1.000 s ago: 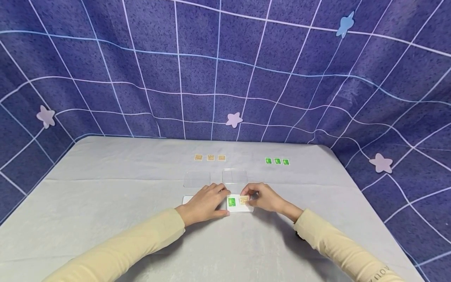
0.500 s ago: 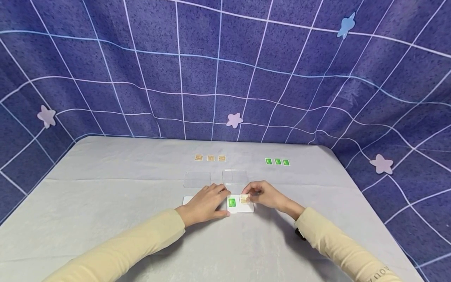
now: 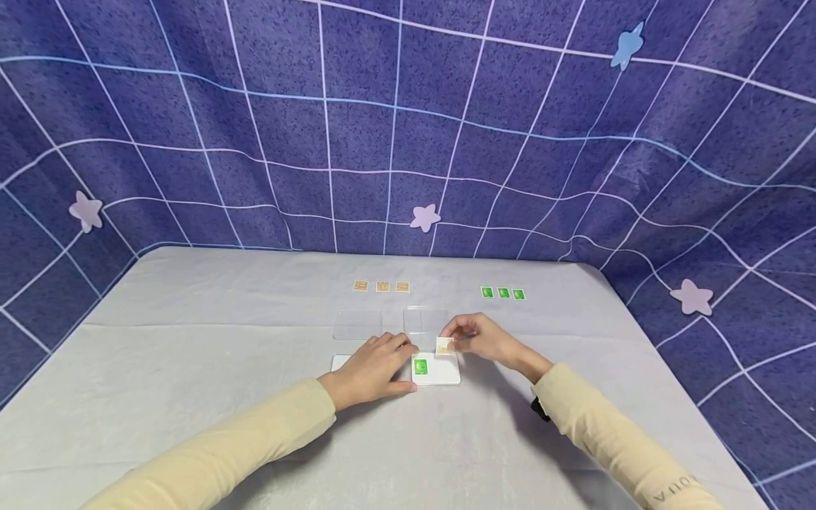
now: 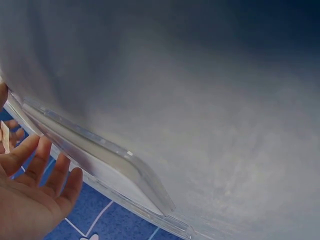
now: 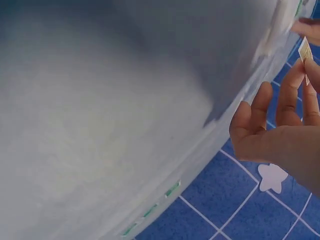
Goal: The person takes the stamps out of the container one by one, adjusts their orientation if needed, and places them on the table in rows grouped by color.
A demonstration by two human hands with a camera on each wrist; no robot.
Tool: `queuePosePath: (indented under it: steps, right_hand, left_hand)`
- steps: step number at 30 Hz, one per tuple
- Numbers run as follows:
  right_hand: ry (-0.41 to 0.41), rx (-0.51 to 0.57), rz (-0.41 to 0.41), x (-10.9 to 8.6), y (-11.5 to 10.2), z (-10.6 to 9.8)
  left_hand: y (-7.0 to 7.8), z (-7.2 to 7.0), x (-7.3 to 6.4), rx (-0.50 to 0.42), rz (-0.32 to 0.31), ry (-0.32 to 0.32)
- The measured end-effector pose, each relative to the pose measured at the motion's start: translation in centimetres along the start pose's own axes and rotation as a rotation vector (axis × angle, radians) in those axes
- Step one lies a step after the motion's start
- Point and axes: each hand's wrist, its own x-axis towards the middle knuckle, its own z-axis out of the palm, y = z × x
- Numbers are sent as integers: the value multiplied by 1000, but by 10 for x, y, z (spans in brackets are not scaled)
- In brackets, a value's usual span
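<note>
My right hand [image 3: 473, 338] pinches a small tan card [image 3: 444, 346] [image 5: 305, 51] just above the far edge of a white tray [image 3: 446, 373]. A green card [image 3: 420, 366] lies on the tray's left part. My left hand [image 3: 376, 366] rests flat on the table against the tray's left side, covering part of a second white tray [image 3: 339, 362]. In the left wrist view the left hand's fingers [image 4: 37, 165] lie straight beside a clear plastic edge [image 4: 110, 165].
Two clear lids [image 3: 357, 324] [image 3: 425, 320] lie just beyond the trays. Farther back sit three tan cards [image 3: 382, 286] and three green cards [image 3: 503, 293]. A grey cloth [image 3: 191, 397] covers the table; a purple grid backdrop [image 3: 408, 142] surrounds it.
My right hand lifted the tan card off the white tray and drew it up and back. The left hand stayed in place.
</note>
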Motion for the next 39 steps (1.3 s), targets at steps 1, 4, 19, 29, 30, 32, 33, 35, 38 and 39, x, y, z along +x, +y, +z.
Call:
queuePosePath:
  steps: [1,4,19,29,30,32,33,35,38,39]
  right_hand:
    - [4,-8,-5,1,0,-1]
    - [15,-30,-17,7,-1,-5]
    - [60,-51,12,41,3,-21]
    - [96,-27,19,66,11,-32]
    - [102,-31,17,68,11,-33]
    - [119,-36,21,74,12,-34]
    - [126,-39,24,76,12,-35]
    - [139,-46,34,81,13,-36]
    - [154,-50,54,87,13,-35]
    - [158,-52,59,88,13,-35]
  left_hand:
    - [0,0,0,2,0,2]
    - [0,0,0,5,-2,0]
    - [-1,-1,1,-2,15,4]
    - [-1,-1,1,1,12,4]
    - [-1,-2,1,0,11,2]
    - [-1,-2,1,-2,9,-1]
    - [-1,-2,1,-4,8,0]
    - [-1,-2,1,-7,8,1]
    - [-1,-1,1,-1,9,1]
    - [-1,-1,1,0,9,0]
